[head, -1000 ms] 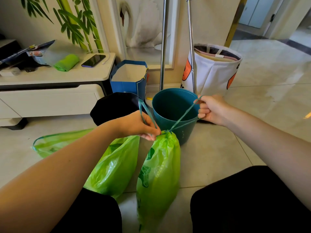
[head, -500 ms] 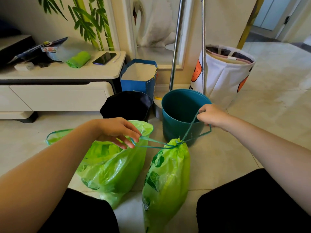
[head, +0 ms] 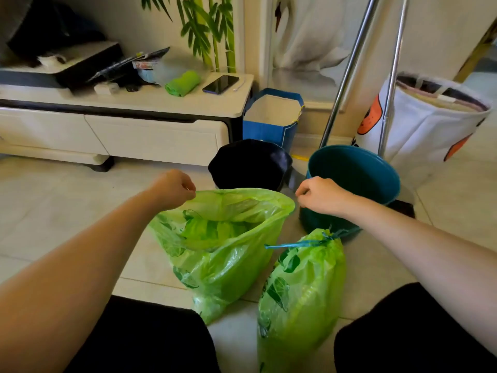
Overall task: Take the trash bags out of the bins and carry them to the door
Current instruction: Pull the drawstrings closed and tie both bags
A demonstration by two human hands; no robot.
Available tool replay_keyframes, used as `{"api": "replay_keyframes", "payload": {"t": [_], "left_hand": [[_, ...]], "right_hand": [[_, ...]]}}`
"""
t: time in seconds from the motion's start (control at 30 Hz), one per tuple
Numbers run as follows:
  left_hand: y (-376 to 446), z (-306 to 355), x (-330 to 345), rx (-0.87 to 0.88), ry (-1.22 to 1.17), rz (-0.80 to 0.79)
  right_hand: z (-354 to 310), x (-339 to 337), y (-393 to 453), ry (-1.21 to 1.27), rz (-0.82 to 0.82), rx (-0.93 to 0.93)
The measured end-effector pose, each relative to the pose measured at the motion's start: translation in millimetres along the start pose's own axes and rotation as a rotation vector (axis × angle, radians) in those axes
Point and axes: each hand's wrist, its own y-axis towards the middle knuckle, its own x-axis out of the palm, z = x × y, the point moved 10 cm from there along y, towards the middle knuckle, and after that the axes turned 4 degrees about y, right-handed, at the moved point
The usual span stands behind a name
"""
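Holding an open green bag by its rim, a tied one beside it

Pinching the rim of the open green trash bag point(head: 223, 254), the left hand point(head: 173, 188) has its fingers curled closed on the plastic at the bag's left edge. The right hand point(head: 320, 195) is also closed in a fist at the bag's right edge, just beside the rim; whether its grip actually holds plastic or a drawstring cannot be made out. Between the two hands the bag's mouth gapes wide, showing crumpled green plastic inside, and the bag sits on the tiled floor point(head: 53, 211).

Just to its right stands the second green trash bag point(head: 301, 300), printed with dark green leaf shapes, its neck gathered shut and knotted with a teal drawstring point(head: 304, 242). Neither hand touches it.

Behind the bags, the black bin point(head: 250, 162) and the teal bin point(head: 355, 176) stand side by side on the floor; the teal one shows a bare interior. A blue paper bag point(head: 269, 125) stands behind the black bin, against the low white TV cabinet point(head: 113, 133). On the cabinet's tabletop lie a rolled green cloth point(head: 183, 83) and a smartphone point(head: 220, 84). Two metal poles point(head: 347, 76) lean near a white fabric basket point(head: 425, 127) with orange patches at the right.
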Motion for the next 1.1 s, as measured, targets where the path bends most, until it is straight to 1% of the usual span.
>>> {"api": "replay_keyframes", "payload": {"t": [0.1, 0.23, 0.3, 0.4, 0.57, 0.8, 1.0, 1.1], "left_hand": [[4, -33, -18, -0.074, 0.026, 0.128], [6, -72, -32, -0.17, 0.128, 0.211], [6, -89, -34, -0.232, 0.151, 0.224], [3, -106, -35, -0.325, 0.121, 0.205], [-1, -101, -39, -0.343, 0.045, 0.179], [-10, -89, -50, -0.336, -0.125, 0.168], [-26, -71, -62, -0.334, -0.162, 0.171], [-32, -64, -72, -0.328, -0.293, 0.229]], "right_hand": [[0, 21, 12, -0.048, -0.081, 0.054], [7, 34, 20, -0.03, -0.132, 0.143], [15, 38, 22, 0.001, -0.145, 0.207], [24, 42, 21, 0.082, -0.179, 0.301], [23, 41, 19, 0.218, -0.178, 0.341], [4, 21, 15, 0.341, -0.063, 0.247], [-29, 10, 0, 0.608, 0.012, 0.08], [-51, -6, -12, 0.727, 0.066, -0.036]]}}
